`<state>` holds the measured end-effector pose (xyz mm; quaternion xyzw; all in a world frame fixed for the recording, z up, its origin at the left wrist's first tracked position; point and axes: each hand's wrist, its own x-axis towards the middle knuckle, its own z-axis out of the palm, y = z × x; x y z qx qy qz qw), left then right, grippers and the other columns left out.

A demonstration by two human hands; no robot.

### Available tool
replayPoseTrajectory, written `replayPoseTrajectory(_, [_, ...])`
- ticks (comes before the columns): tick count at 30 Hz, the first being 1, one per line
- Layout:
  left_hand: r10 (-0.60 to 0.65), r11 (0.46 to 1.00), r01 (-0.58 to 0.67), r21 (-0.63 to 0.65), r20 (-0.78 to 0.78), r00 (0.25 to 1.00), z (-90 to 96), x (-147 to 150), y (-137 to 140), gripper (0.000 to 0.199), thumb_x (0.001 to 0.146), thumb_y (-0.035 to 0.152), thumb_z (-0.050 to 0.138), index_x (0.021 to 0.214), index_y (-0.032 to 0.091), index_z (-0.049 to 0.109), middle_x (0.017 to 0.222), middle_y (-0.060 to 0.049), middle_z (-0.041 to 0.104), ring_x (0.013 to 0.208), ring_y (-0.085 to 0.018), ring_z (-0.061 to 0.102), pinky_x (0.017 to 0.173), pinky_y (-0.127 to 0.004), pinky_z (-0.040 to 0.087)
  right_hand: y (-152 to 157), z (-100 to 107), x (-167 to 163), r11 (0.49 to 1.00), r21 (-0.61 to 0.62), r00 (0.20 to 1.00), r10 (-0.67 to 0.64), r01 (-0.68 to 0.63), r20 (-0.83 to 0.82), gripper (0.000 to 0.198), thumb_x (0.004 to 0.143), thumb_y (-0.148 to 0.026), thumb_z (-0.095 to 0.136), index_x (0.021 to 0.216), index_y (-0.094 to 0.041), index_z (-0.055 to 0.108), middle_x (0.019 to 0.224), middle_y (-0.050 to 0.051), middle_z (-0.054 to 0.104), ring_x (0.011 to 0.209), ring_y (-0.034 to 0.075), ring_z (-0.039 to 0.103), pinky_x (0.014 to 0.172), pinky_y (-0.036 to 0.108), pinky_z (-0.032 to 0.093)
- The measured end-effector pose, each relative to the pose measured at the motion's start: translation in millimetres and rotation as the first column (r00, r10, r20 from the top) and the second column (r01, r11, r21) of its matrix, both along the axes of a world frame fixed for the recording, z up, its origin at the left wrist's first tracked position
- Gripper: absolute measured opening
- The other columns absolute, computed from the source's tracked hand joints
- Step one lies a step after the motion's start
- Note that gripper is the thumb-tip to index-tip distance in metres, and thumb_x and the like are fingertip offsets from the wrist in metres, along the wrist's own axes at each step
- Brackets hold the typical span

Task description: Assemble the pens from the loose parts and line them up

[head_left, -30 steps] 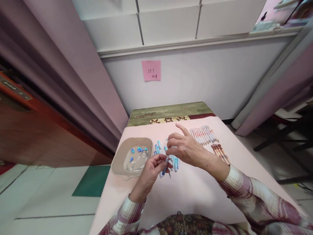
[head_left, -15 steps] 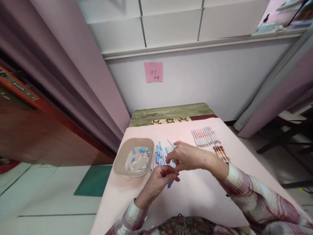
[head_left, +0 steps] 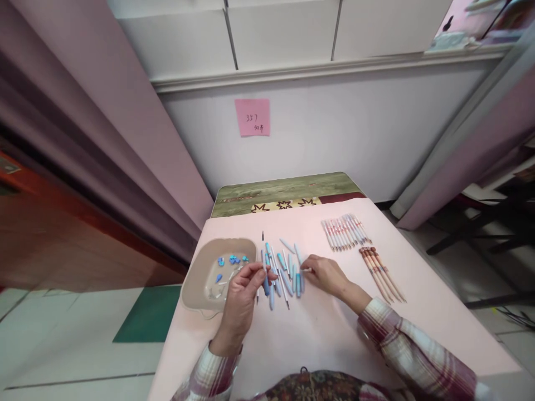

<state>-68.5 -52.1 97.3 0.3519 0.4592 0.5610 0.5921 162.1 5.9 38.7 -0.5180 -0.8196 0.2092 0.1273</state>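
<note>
My left hand (head_left: 244,295) pinches a slim pen part, held upright beside the bin. A dark-tipped refill (head_left: 263,236) shows above its fingers and a blue grip section (head_left: 266,287) below them. My right hand (head_left: 328,277) has its fingertips closed on the near end of a light blue pen barrel (head_left: 297,253), at the right side of the pile. Between the hands lie several loose blue pen parts (head_left: 286,281) and thin white refills, pointing different ways. Another pale blue barrel (head_left: 286,245) lies at the pile's far edge.
A beige bin (head_left: 196,278) stands left of the pile, holding blue caps (head_left: 234,259) and small clear and white pieces. On the right are a row of white-and-red pens (head_left: 345,232) and a row of brown-capped pens (head_left: 381,275). A pink cloth (head_left: 326,340) covers the table.
My hands, together over the pile before, are now apart. The right hand has moved to the pile's right side. The left has moved left, with a pen part upright in its fingers.
</note>
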Motion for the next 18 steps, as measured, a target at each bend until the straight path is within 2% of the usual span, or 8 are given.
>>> replayPoseTrajectory(3, [0.053,0.999,-0.053,-0.012,0.020,0.998,0.8,1,4,0.023,0.077,0.033,0.073,0.091,0.017,0.065,0.077,-0.003,0.072,0.071,-0.013,0.063,0.074,-0.026,0.047,-7,-19,-3,0.998,0.002,0.992,0.058,-0.059,0.114,0.035,0.086,-0.011,0.048,0.111,-0.027,0.066,0.105,0.004,0.066,0.087,0.018,0.065,0.072,0.025,0.044])
replayPoseTrajectory(6, [0.056,0.998,-0.056,-0.030,-0.005,0.998,-1.7,3,6,0.024,0.077,0.033,0.072,0.091,0.015,0.065,0.077,-0.005,0.073,0.065,-0.012,0.060,0.069,-0.024,0.046,-3,-19,-1,0.980,0.041,0.965,0.186,-0.197,0.187,0.032,0.089,-0.013,0.046,0.112,-0.027,0.063,0.109,0.006,0.062,0.091,0.019,0.063,0.072,0.025,0.045])
replayPoseTrajectory(10, [0.034,0.999,-0.035,-0.036,-0.027,0.999,-4.9,6,9,0.025,0.078,0.033,0.071,0.093,0.014,0.064,0.079,-0.006,0.073,0.064,-0.011,0.060,0.068,-0.024,0.046,11,-13,4,0.918,0.045,0.891,0.371,-0.395,0.261,0.024,0.087,-0.015,0.055,0.109,-0.023,0.060,0.111,0.007,0.059,0.094,0.020,0.061,0.074,0.027,0.045])
replayPoseTrajectory(13, [0.020,0.999,-0.021,-0.038,-0.027,0.999,-4.1,10,10,0.025,0.079,0.033,0.071,0.093,0.014,0.064,0.080,-0.007,0.074,0.068,-0.012,0.061,0.068,-0.024,0.047,19,-13,7,0.860,0.034,0.828,0.478,-0.508,0.293,0.022,0.084,-0.014,0.060,0.105,-0.022,0.058,0.102,0.005,0.061,0.088,0.020,0.061,0.073,0.027,0.045])
replayPoseTrajectory(18, [0.005,0.998,-0.006,-0.057,-0.026,1.000,-0.6,13,10,0.027,0.078,0.036,0.071,0.091,0.014,0.063,0.080,-0.007,0.074,0.063,-0.010,0.060,0.062,-0.021,0.045,21,-19,8,0.776,0.101,0.760,0.569,-0.623,0.315,0.015,0.088,-0.012,0.052,0.100,-0.019,0.057,0.093,0.005,0.059,0.082,0.018,0.059,0.071,0.027,0.044])
